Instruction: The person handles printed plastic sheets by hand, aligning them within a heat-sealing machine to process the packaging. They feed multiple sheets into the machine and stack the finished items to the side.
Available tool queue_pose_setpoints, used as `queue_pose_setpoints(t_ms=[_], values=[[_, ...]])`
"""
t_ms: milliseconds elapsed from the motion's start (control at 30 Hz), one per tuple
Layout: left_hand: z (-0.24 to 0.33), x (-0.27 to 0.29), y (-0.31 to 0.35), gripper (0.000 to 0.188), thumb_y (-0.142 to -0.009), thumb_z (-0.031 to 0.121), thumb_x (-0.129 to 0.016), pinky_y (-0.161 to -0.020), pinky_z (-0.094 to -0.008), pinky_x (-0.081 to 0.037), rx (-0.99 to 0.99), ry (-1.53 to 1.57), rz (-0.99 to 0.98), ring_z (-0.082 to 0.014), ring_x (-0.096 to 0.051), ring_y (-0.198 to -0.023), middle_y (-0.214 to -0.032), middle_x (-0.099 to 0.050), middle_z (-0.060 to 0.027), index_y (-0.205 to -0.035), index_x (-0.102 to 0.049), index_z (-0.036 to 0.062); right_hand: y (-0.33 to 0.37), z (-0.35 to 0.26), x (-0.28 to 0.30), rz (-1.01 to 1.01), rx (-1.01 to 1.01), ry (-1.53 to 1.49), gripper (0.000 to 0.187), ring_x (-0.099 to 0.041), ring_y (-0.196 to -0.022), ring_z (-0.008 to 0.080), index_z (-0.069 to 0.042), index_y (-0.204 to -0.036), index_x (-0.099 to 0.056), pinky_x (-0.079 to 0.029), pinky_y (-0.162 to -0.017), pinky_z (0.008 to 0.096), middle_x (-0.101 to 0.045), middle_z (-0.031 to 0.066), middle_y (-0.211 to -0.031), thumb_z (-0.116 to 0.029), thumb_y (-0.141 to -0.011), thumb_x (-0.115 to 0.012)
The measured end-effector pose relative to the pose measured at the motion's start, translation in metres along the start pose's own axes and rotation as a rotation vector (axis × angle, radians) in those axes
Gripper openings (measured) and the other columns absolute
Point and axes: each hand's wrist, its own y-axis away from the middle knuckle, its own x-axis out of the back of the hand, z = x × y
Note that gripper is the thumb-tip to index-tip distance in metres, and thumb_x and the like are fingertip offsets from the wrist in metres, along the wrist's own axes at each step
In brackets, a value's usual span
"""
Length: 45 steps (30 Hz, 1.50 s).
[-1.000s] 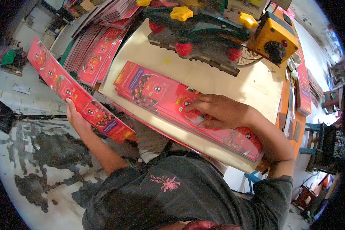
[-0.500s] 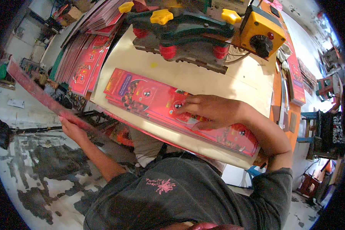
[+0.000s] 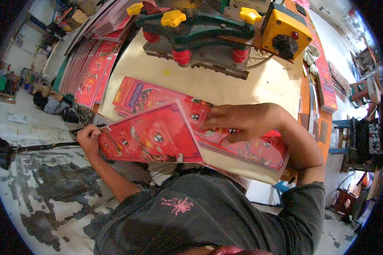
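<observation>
My left hand (image 3: pixel 89 139) is closed on the left edge of a red printed sheet (image 3: pixel 147 136), its fingers curled round it. The sheet is tilted, and its right part overlaps a stack of red printed packets (image 3: pixel 264 149) in front of me. Across the middle of that stack lies my right hand (image 3: pixel 247 121), palm down with fingers stretched out and gripping nothing. The stack rests on a cream-coloured board (image 3: pixel 276 91). Part of its left end is hidden behind the sheet.
Beyond the board stands a dark green machine (image 3: pixel 217 29) with yellow star knobs and red feet. A yellow control box (image 3: pixel 285 32) with a black dial is beside it. Piles of red sheets (image 3: pixel 91 76) stand at far left; more red packets (image 3: pixel 327 87) lie at right.
My left hand has swung the red sheet from out at the left, edge-on, inward to the right, so its printed face now shows over the stack. My right hand stays on the stack.
</observation>
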Motion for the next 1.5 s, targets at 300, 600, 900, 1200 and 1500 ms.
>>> queue_pose_setpoints(t_ms=[300, 600, 900, 1200, 1500], values=[[0.091, -0.057, -0.042, 0.041, -0.076, 0.037, -0.090, -0.063, -0.0344, -0.048, -0.118, -0.123, -0.340, -0.0225, -0.064, -0.062, -0.068, -0.068, -0.0081, -0.074, -0.070, 0.0012, 0.041, -0.011, 0.030, 0.037, -0.067, -0.123, 0.034, -0.066, -0.115, 0.0414, 0.003, -0.124, -0.063, -0.053, -0.098, 0.0470, -0.069, 0.0248, -0.119, -0.006, -0.092, -0.066], [0.152, -0.121, -0.080, 0.027, -0.082, 0.028, -0.087, -0.058, -0.0351, -0.048, -0.115, -0.156, -0.567, -0.0232, -0.066, -0.060, -0.070, -0.069, -0.0106, -0.081, -0.075, 0.0037, 0.072, -0.101, 0.038, 0.287, -0.626, 0.337, 0.013, -0.073, -0.094, 0.0415, -0.003, -0.098, -0.069, -0.057, -0.080, 0.0523, -0.074, 0.0190, -0.095, -0.006, -0.088, -0.061], [0.193, -0.188, -0.104, 0.034, -0.085, 0.039, -0.084, -0.068, -0.0401, -0.052, -0.269, -0.119, -0.690, -0.0281, -0.069, -0.070, -0.077, -0.071, -0.0100, -0.091, -0.075, 0.0059, 0.073, -0.125, 0.037, 0.271, -0.693, 0.375, 0.024, -0.071, -0.095, 0.0420, -0.003, -0.102, -0.068, -0.057, -0.081, 0.0524, -0.073, 0.0178, -0.099, -0.024, -0.091, -0.072], [0.176, -0.212, -0.070, 0.047, -0.085, 0.041, -0.082, -0.101, -0.0454, -0.048, -0.414, -0.088, -0.562, -0.0321, -0.065, -0.111, -0.116, -0.070, -0.0115, -0.115, -0.074, 0.0059, 0.062, -0.117, 0.028, 0.232, -0.721, 0.382, 0.028, -0.072, -0.096, 0.0417, -0.002, -0.105, -0.070, -0.059, -0.084, 0.0502, -0.073, 0.0178, -0.102, -0.026, -0.091, -0.072], [0.184, -0.222, -0.054, 0.047, -0.084, 0.034, -0.083, -0.103, -0.0463, -0.048, -0.367, -0.101, -0.525, -0.0335, -0.061, -0.116, -0.120, -0.067, -0.0113, -0.120, -0.073, 0.0051, 0.032, -0.101, 0.021, 0.003, -0.599, 0.356, 0.056, -0.067, -0.117, 0.0398, -0.004, -0.144, -0.054, -0.057, -0.096, 0.0475, -0.067, 0.0194, -0.132, -0.023, -0.093, -0.071]])
